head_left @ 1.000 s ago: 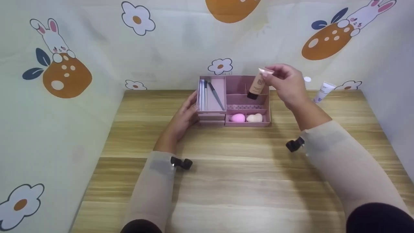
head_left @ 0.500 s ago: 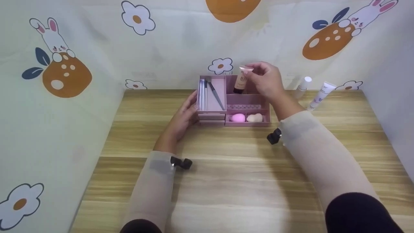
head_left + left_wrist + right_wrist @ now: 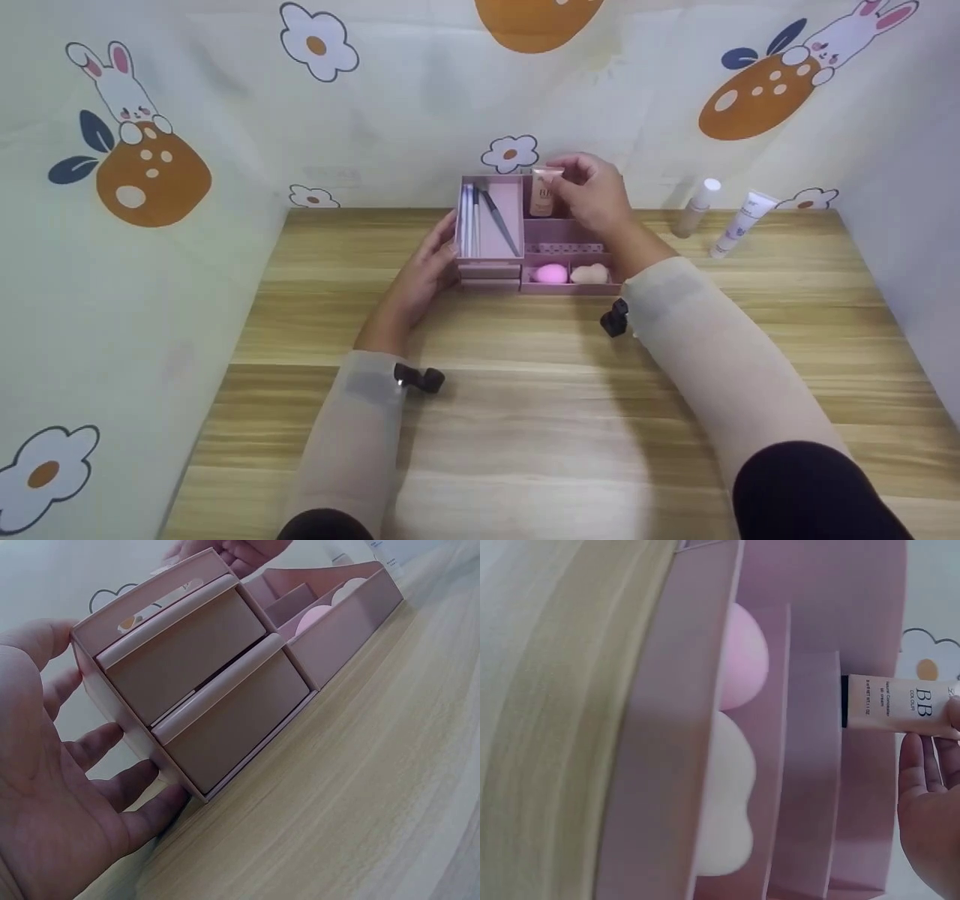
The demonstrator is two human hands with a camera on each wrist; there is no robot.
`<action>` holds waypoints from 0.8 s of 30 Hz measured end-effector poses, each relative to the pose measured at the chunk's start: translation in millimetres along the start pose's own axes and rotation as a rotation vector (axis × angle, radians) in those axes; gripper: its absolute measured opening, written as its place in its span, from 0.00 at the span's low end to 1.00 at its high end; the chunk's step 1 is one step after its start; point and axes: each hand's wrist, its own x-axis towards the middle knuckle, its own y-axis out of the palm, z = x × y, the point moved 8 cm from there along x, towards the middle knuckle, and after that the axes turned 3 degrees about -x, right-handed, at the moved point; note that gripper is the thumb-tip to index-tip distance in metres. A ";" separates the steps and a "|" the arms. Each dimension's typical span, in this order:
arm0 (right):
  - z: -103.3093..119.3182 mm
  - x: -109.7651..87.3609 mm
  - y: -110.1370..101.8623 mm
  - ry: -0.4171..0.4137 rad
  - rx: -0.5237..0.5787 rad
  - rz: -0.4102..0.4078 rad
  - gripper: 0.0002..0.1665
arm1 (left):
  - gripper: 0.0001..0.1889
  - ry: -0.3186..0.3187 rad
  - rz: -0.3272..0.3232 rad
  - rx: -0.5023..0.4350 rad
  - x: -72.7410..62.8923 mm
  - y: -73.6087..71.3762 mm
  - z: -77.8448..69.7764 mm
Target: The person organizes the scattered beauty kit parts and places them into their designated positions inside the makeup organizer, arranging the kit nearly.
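My right hand [image 3: 598, 196] pinches the top end of a beige BB cream tube [image 3: 542, 196], dark cap down. In the right wrist view, the BB tube [image 3: 889, 703] stands upright at the back row of a pink makeup organizer [image 3: 656, 742], its cap end partly hidden behind a divider. Along the organizer's left wall rests my left hand [image 3: 429, 270], fingers spread and touching the side in the left wrist view. A pink sponge [image 3: 550, 274] and a cream sponge [image 3: 590, 274] sit in the front compartments. Several slim pencils or brushes [image 3: 498, 221] lie in the top left tray.
Right of the organizer, a small white-capped bottle [image 3: 699, 208] and a white tube [image 3: 742, 223] stand on the wooden table [image 3: 525, 420]. Two drawers [image 3: 187, 652] fill the organizer's left side. A patterned backdrop [image 3: 405, 97] rises close behind it.
My right hand has carried the BB cream tube left and lowered it into the organizer's back compartment beside the tray. The left hand has stayed against the organizer's side.
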 end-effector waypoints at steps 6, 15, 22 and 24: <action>-6.9 -2.3 11.4 0.030 -0.068 0.041 0.14 | 0.29 -0.008 -0.004 0.002 -0.1 -0.2 0.4; -15.7 -4.4 20.0 0.062 -0.115 0.064 0.12 | 0.29 -0.014 -0.001 0.008 0.3 0.2 -0.4; -19.1 -4.7 20.6 0.045 -0.110 0.072 0.16 | 0.29 -0.011 -0.006 0.008 0.8 -0.1 -0.1; -19.2 -4.0 20.2 0.020 -0.096 0.067 0.18 | 0.30 -0.005 -0.003 -0.002 1.0 0.0 -0.2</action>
